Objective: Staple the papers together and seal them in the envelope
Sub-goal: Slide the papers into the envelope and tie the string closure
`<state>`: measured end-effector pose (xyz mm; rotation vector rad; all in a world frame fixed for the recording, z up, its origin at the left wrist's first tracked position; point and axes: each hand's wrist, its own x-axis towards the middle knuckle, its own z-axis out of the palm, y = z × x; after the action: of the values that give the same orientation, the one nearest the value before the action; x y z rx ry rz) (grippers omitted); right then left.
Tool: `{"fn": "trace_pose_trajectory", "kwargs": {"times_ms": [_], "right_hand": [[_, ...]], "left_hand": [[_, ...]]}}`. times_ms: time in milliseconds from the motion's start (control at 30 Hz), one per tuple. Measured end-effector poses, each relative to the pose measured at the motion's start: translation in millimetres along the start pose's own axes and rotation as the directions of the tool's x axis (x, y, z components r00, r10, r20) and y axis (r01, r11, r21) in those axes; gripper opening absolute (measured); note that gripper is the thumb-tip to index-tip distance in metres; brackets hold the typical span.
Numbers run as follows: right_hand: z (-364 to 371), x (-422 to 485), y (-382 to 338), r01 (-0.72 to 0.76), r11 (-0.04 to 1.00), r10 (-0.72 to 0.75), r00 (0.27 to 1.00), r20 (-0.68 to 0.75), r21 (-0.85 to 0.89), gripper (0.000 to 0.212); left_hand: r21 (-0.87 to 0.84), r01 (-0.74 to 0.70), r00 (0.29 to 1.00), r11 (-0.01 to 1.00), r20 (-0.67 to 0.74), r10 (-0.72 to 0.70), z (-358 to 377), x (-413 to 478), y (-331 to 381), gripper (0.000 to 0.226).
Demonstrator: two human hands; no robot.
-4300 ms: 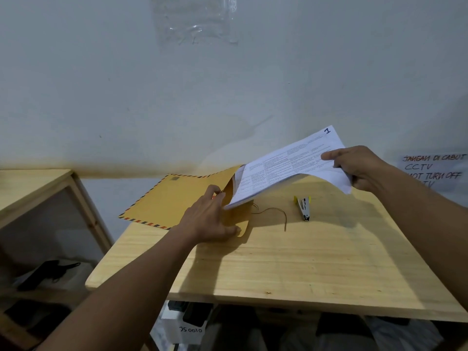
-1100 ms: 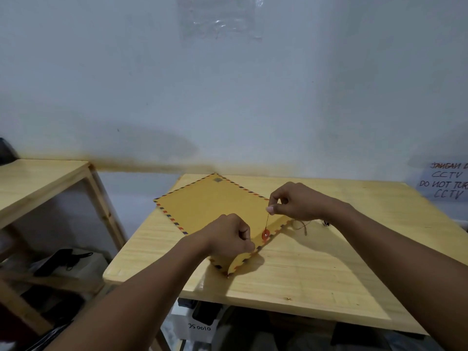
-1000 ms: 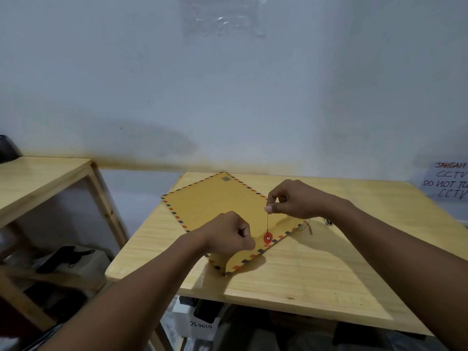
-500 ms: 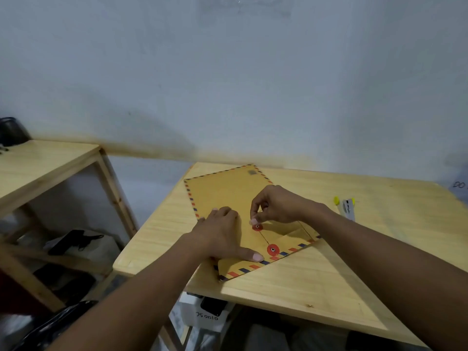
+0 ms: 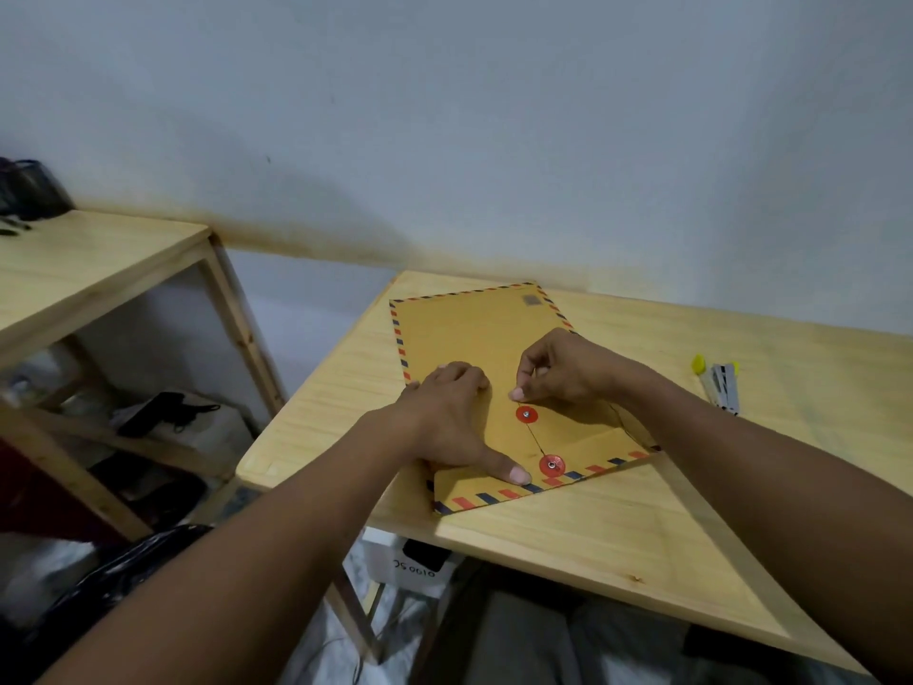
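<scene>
Paperwork is nowhere in sight now, so my guess is the stapled sheets already sit inside the envelope [image 5: 474, 338], which lies flat near the left end of the wooden table [image 5: 642, 526] with its flap [image 5: 583, 457] folded down toward the person. What remains, as far as I can judge, is the tie-off. A thin string [image 5: 537, 440] runs taut between the upper red disc [image 5: 526, 414] on the body and the lower red disc [image 5: 552, 464] on the flap, but I can't tell how many turns are on either one, so the seal looks begun rather than finished.

Over on the person's left side, the left hand [image 5: 444, 412] is spread flat on the envelope, fingers extended and gripping nothing, with the thumb pressed down on the flap just beside the lower disc. The right hand [image 5: 568, 370] is curled, thumb and forefinger pinched together on the string right above the upper disc, the other fingers tucked in loosely.

Off to the right, well apart from the envelope, the stapler [image 5: 724, 388] lies idle on the table, which fits the stapling being over, though I can't confirm that from here. A second wooden table [image 5: 89, 269] stands further left, not involved. Left to do: wind the string around the discs until the flap stays shut on its own
</scene>
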<state>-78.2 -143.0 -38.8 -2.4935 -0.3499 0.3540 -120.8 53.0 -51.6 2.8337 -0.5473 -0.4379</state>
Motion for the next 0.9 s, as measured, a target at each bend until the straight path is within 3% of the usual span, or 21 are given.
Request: {"fn": "trace_pose_trajectory", "kwargs": {"times_ms": [300,500,700,800,900], "right_hand": [[-2,-28,17,-0.016,0.999,0.011,0.994,-0.106,-0.05,0.013],[-6,-79,31,0.087,0.941,-0.205,0.915,-0.347,-0.328,0.012],[17,-126,27,0.196,0.702,-0.393,0.909,-0.142,-0.685,0.021],[25,-133,15,0.208,0.641,-0.393,0.916,-0.083,-0.739,0.021],[31,-137,5,0.257,0.644,-0.411,0.911,-0.042,-0.721,0.022]], "left_hand": [[-0.08,0.036,0.999,0.996,0.01,-0.035,5,-3,0,0.127],[-0.087,0.081,0.995,0.993,-0.052,-0.085,14,2,9,0.12],[-0.1,0.101,0.99,0.99,-0.093,-0.111,19,1,11,0.119],[-0.124,0.11,0.988,0.986,-0.093,-0.122,18,-1,15,0.117],[-0.13,0.114,0.991,0.985,-0.059,-0.123,14,-6,16,0.115]]}}
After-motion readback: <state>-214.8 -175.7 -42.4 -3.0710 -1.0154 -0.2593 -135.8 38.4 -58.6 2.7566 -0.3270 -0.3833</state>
